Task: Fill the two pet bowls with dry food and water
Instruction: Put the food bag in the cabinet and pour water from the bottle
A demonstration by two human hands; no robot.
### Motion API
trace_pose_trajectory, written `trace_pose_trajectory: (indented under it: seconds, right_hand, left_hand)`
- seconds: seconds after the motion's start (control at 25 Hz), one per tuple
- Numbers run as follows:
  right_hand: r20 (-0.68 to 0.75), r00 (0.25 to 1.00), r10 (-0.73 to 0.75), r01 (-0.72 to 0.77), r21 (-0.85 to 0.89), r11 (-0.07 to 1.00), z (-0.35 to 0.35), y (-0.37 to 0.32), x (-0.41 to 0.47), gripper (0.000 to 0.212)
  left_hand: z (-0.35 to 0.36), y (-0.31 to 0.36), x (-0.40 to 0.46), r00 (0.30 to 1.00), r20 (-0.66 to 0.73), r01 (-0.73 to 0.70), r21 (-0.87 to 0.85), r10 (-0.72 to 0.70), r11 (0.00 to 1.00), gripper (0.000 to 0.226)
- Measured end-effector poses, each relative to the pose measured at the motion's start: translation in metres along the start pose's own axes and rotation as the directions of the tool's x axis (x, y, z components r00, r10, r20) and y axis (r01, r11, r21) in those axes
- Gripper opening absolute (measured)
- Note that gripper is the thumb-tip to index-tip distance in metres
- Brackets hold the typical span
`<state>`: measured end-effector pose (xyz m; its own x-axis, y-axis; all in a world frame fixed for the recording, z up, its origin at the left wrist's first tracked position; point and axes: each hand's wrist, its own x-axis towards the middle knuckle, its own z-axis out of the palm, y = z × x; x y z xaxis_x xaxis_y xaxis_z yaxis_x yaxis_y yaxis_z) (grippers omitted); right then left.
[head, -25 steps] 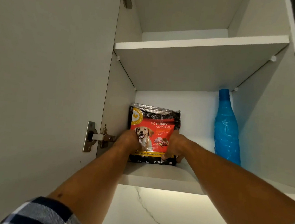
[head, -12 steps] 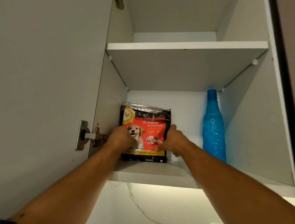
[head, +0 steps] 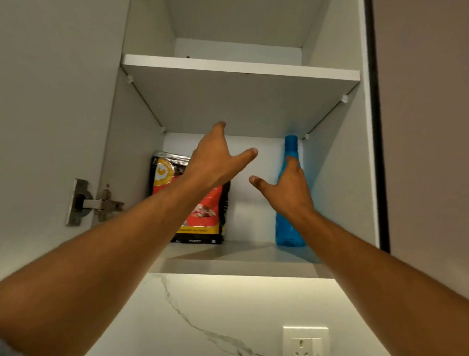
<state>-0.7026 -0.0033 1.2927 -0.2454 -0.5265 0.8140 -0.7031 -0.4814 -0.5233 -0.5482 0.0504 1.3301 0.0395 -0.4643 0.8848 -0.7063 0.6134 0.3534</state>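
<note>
A red, black and yellow puppy food bag (head: 207, 218) stands upright on the lower cabinet shelf (head: 249, 257), at its left side. My left hand (head: 218, 159) is raised in front of the bag's top, fingers spread, holding nothing. A blue water bottle (head: 287, 228) stands at the shelf's right side. My right hand (head: 286, 186) is in front of the bottle's upper body with the thumb out to the left; I cannot tell whether it touches the bottle. No pet bowls are in view.
The cabinet door (head: 41, 104) hangs open at the left on a metal hinge (head: 92, 203). An upper shelf (head: 240, 67) spans the cabinet above. Below is a marbled white wall with a socket and switch plate (head: 305, 346).
Both hands have let go of the food bag and lifted. The left hand rose with fingers spread; the right hand moved right to the blue bottle. The camera view tilted down.
</note>
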Motion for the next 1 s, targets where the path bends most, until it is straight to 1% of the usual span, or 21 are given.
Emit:
trace_pose_trajectory:
  seconds: [0.12,0.24,0.32,0.44,0.6,0.72,0.84,0.92,1.0]
  right_hand:
    - [0.037,0.990,0.138,-0.138,-0.008,0.990,-0.007,0.034,0.007,0.100]
    - [0.131,0.957,0.258,-0.259,-0.006,0.966,-0.005,0.060,0.015,0.096]
    - [0.199,0.934,0.297,-0.304,0.005,0.953,0.001,0.063,0.025,0.103]
    - [0.236,0.922,0.308,-0.317,0.001,0.948,0.010,0.058,0.044,0.110]
    - [0.186,0.948,0.256,-0.264,0.020,0.964,0.021,0.081,0.063,0.098]
    - [0.218,0.936,0.277,-0.299,0.077,0.951,0.025,0.096,0.068,0.100]
    - [0.261,0.918,0.297,-0.332,0.100,0.938,0.026,0.098,0.073,0.105]
    - [0.296,0.910,0.289,-0.336,0.122,0.934,0.030,0.100,0.080,0.099]
    - [0.306,0.909,0.282,-0.332,0.122,0.935,0.034,0.101,0.083,0.094]
  left_hand:
    - [0.021,0.025,0.020,0.999,0.027,-0.033,0.003,0.033,0.999,0.093]
    - [0.050,0.039,0.038,0.995,0.096,0.009,0.009,-0.010,1.000,0.097]
    - [0.071,0.044,0.045,0.986,0.156,0.057,0.001,-0.056,0.998,0.099]
    - [0.103,0.042,0.053,0.967,0.223,0.129,-0.007,-0.125,0.992,0.098]
    - [0.144,0.037,0.065,0.956,0.246,0.166,-0.002,-0.160,0.986,0.088]
    - [0.166,0.040,0.087,0.944,0.263,0.216,-0.036,-0.199,0.976,0.089]
    - [0.191,0.036,0.097,0.893,0.345,0.321,-0.041,-0.288,0.946,0.094]
    - [0.209,0.026,0.097,0.862,0.395,0.372,-0.065,-0.318,0.926,0.091]
    - [0.215,0.020,0.097,0.851,0.418,0.391,-0.098,-0.319,0.915,0.087]
